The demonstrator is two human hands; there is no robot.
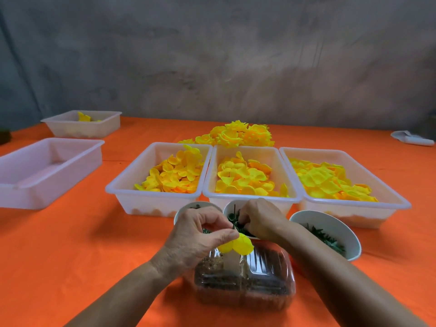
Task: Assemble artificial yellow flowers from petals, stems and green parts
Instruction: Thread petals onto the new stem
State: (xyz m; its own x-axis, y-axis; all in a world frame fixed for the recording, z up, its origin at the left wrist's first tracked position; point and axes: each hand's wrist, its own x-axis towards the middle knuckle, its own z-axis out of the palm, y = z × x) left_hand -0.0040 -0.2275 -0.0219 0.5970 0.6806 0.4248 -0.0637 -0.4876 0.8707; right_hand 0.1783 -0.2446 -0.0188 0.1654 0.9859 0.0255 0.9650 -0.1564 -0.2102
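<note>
My left hand (200, 234) pinches a small yellow petal cluster (237, 245) between thumb and fingers, above a clear plastic box (245, 282) of dark brown pieces. My right hand (262, 220) reaches into the middle white cup (227, 210), its fingertips curled down among the green parts (236, 223); what they hold is hidden. Three white trays of yellow petals stand behind: left tray (132, 187), middle tray (252, 149), right tray (401, 201). A pile of finished yellow flowers (238, 135) lies behind the trays.
Another white cup (335, 223) with green parts stands at the right; a third cup (188, 206) is mostly hidden behind my left hand. An empty white tray (35, 175) and a far tray (82, 126) with a few yellow pieces sit left on the orange tablecloth (94, 244). A white object (410, 138) lies far right.
</note>
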